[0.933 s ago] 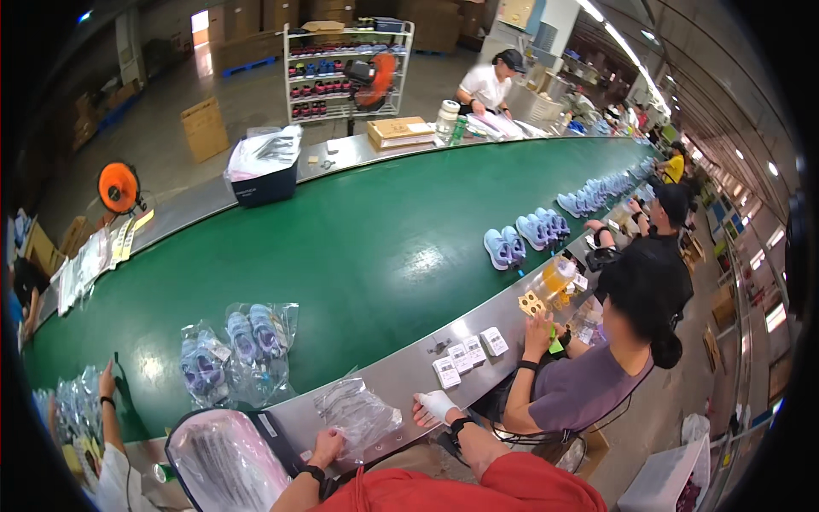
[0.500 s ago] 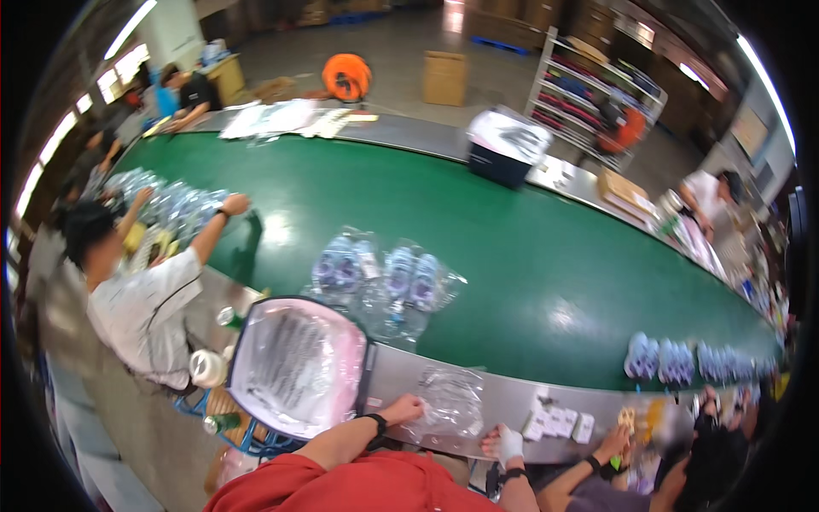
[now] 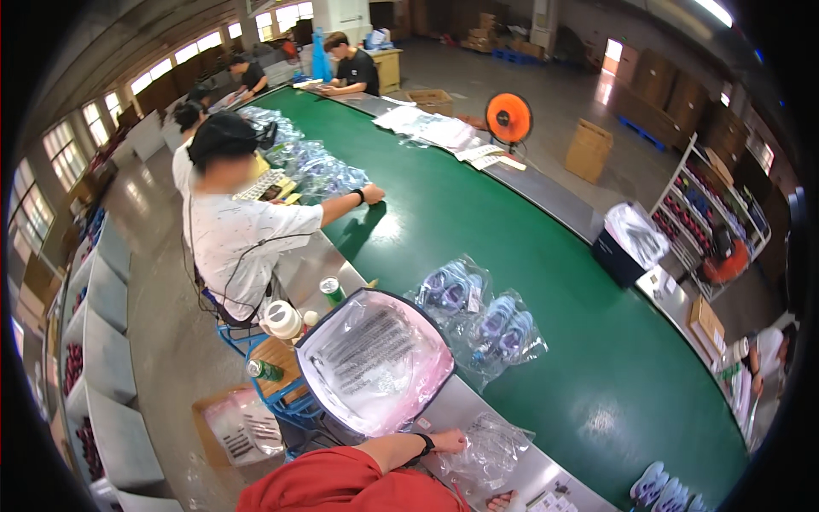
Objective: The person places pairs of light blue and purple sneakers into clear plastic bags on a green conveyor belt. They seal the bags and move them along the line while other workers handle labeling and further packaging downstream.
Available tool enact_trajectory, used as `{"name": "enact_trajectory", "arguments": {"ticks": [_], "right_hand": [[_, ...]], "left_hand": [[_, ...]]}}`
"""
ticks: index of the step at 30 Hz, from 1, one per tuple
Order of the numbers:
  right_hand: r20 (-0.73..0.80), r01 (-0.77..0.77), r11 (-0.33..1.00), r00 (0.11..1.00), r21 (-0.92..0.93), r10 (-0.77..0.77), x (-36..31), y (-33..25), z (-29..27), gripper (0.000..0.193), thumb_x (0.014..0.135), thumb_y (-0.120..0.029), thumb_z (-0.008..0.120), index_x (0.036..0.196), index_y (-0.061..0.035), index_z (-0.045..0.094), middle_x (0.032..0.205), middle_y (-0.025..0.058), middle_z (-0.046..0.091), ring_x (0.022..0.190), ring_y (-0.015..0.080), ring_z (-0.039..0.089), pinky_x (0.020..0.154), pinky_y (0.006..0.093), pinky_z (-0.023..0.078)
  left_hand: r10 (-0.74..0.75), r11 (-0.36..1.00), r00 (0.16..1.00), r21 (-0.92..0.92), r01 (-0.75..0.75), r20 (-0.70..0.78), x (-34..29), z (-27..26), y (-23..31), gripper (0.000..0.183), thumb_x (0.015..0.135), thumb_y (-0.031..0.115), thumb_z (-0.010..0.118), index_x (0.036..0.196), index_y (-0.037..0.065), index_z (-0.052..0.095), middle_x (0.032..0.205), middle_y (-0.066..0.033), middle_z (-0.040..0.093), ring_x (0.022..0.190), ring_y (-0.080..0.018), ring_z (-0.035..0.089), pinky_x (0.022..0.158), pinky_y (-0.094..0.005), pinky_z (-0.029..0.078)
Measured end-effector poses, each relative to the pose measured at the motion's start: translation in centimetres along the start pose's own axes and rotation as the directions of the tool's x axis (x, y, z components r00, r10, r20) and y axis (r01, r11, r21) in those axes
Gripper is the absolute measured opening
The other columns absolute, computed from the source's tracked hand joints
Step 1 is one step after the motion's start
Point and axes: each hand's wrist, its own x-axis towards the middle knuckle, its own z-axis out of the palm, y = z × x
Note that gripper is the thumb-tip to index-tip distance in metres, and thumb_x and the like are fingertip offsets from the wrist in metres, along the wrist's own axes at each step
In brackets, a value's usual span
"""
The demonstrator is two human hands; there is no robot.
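Clear plastic bag [image 3: 488,450] lying crumpled on the metal ledge [image 3: 546,469] at the belt's near edge, long axis running roughly ten to four o'clock. Left hand [image 3: 447,441] touching its nine o'clock end, fingers curled on the film, grip uncertain. Right hand [image 3: 505,502] at six o'clock, barely showing, state unclear; bagged blue goggles [image 3: 478,311] at twelve on the green belt [image 3: 546,256].

Right hand [image 3: 505,502] cut off by the lower edge below the clear plastic bag [image 3: 488,448], only fingertips showing, grip impossible to tell, bagged blue items [image 3: 661,488] right of the bag half cropped, bag's contents too blurred to make out
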Motion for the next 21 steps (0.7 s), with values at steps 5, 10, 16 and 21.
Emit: {"name": "enact_trajectory", "arguments": {"ticks": [5, 10, 16, 21], "right_hand": [[0.003, -0.012, 0.999, 1.0, -0.053, 0.012, -0.3, -1.8, 1.4, 0.035, 0.088, -0.038, 0.048, 0.09, -0.0028, 0.052, 0.082, 0.018, 0.059, 0.067, 0.0305, 0.056, 0.061, 0.0417, 0.05], [0.015, -0.008, 0.996, 1.0, -0.091, 0.01, 0.0, -2.9, 2.2, 0.037, 0.088, -0.038, 0.047, 0.092, -0.0018, 0.052, 0.085, 0.0191, 0.059, 0.07, 0.0321, 0.057, 0.063, 0.0434, 0.05], [0.03, -0.008, 0.993, 0.999, -0.117, 0.011, 0.3, -3.1, 3.2, 0.038, 0.089, -0.038, 0.046, 0.095, -0.0006, 0.052, 0.088, 0.0205, 0.059, 0.074, 0.0339, 0.057, 0.066, 0.0453, 0.051], [0.008, -0.021, 0.995, 1.0, -0.096, 0.021, 0.4, -2.6, 2.7, 0.04, 0.089, -0.038, 0.045, 0.097, 0.0004, 0.052, 0.091, 0.0216, 0.059, 0.077, 0.0354, 0.057, 0.068, 0.047, 0.051]], "left_hand": [[-0.06, 0.998, 0.998, -0.017, 0.06, 0.017, 0.5, 0.1, -0.3, 0.016, 0.072, 0.021, 0.049, 0.072, 0.01, 0.061, 0.054, -0.0065, 0.051, 0.038, -0.0204, 0.049, 0.034, -0.0374, 0.044], [-0.087, 0.995, 0.996, -0.051, 0.089, 0.038, 0.0, -0.2, 0.7, 0.014, 0.071, 0.02, 0.049, 0.068, 0.011, 0.058, 0.052, -0.0063, 0.049, 0.037, -0.0203, 0.048, 0.034, -0.0378, 0.043], [-0.086, 0.993, 0.996, -0.077, 0.089, 0.039, 1.0, 0.2, -1.1, 0.014, 0.072, 0.021, 0.049, 0.067, 0.011, 0.057, 0.05, -0.0062, 0.048, 0.037, -0.0202, 0.048, 0.034, -0.0372, 0.041], [-0.148, 0.986, 0.987, -0.069, 0.153, 0.066, -0.4, -0.5, 1.0, 0.015, 0.073, 0.022, 0.05, 0.069, 0.01, 0.057, 0.05, -0.0061, 0.049, 0.037, -0.0207, 0.048, 0.034, -0.0373, 0.04]]}}
